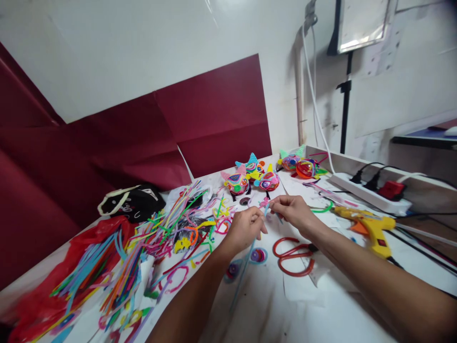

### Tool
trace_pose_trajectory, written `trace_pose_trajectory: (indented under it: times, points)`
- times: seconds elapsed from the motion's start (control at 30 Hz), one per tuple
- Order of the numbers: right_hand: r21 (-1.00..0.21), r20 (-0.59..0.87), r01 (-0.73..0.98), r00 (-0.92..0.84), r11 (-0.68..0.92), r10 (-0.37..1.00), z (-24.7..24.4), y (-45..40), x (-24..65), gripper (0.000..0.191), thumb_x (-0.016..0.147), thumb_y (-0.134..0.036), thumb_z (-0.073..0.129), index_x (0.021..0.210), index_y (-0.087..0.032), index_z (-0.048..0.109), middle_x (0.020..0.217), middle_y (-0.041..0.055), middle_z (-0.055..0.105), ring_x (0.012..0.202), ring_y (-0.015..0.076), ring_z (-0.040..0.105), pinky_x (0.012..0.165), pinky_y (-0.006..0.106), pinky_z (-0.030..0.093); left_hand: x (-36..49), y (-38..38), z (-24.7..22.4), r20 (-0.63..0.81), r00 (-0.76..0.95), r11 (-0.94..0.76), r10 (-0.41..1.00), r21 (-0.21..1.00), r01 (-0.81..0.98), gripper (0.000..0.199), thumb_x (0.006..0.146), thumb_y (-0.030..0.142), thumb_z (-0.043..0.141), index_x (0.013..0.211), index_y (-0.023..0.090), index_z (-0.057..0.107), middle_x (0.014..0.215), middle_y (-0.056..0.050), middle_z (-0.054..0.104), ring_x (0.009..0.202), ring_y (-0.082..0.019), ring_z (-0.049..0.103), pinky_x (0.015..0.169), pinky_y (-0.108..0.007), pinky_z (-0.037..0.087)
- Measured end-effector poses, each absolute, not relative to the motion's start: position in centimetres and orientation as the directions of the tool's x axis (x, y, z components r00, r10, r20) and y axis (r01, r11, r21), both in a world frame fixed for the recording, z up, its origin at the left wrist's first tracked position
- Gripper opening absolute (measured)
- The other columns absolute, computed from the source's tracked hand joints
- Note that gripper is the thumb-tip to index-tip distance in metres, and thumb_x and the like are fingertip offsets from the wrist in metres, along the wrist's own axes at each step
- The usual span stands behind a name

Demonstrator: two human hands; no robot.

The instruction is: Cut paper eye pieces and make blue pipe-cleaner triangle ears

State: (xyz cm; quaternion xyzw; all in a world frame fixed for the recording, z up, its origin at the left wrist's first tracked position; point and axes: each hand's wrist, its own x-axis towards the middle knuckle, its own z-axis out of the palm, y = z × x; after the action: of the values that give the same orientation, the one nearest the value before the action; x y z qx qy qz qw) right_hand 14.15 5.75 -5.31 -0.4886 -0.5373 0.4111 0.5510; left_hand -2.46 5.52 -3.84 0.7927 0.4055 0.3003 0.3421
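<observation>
I am pinching a thin, light-blue fuzzy stick [243,272] with both grips, left hand [249,225] and right hand [290,210]. Below them, its straight tail is looking unshaped; two round blue-and-purple fuzzy coils [257,256] are lying there, seemingly finished.

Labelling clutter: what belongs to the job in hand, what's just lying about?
Job, probably:
- pale-blue fuzzy stem, at left hand and right hand
- blue-rimmed coiled discs
- loose multicoloured fuzzy stems
- red-handled scissors, yellow plastic glue gun, untouched

Just lying about, seemingly:
- cream-trimmed black pouch
- multicoloured round horned ornaments
</observation>
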Motion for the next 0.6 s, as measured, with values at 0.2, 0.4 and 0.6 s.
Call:
trace_pose_trajectory:
  times: [0.2,0.4,0.6]
  points:
    - [-0.988,0.141,0.074,0.043,0.138,0.989,-3.9,5.1,14.5,0.03,0.065,-0.042,0.065,0.074,-0.014,0.07,0.065,0.0034,0.064,0.053,0.0101,0.045,0.046,0.022,0.03,-3.3,6.5,-3.0,0.193,0.404,-0.36,0.894,0.846,0.393,0.014,0.082,0.028,0.048,0.08,0.015,0.052,0.061,-0.002,0.065,0.044,-0.009,0.054,0.04,-0.016,0.037]
    - [-0.99,0.124,0.062,0.004,0.123,0.992,-4.3,5.3,14.6,0.028,0.066,-0.043,0.064,0.066,-0.015,0.069,0.066,0.0039,0.064,0.054,0.0102,0.044,0.047,0.022,0.032,-3.8,7.3,-2.7,0.174,0.307,-0.28,0.936,0.896,0.345,0.017,0.08,0.03,0.05,0.085,0.014,0.051,0.063,-0.003,0.065,0.046,-0.009,0.056,0.036,-0.014,0.033]
    - [-0.995,0.091,0.028,-0.031,0.092,0.995,-5.1,5.5,14.5,0.028,0.066,-0.042,0.067,0.07,-0.014,0.069,0.064,0.0032,0.062,0.052,0.0089,0.042,0.044,0.02,0.029,-3.8,7.4,-2.6,0.163,0.318,-0.258,0.934,0.923,0.286,0.016,0.078,0.028,0.054,0.082,0.012,0.054,0.065,-0.003,0.064,0.044,-0.008,0.053,0.035,-0.015,0.036]
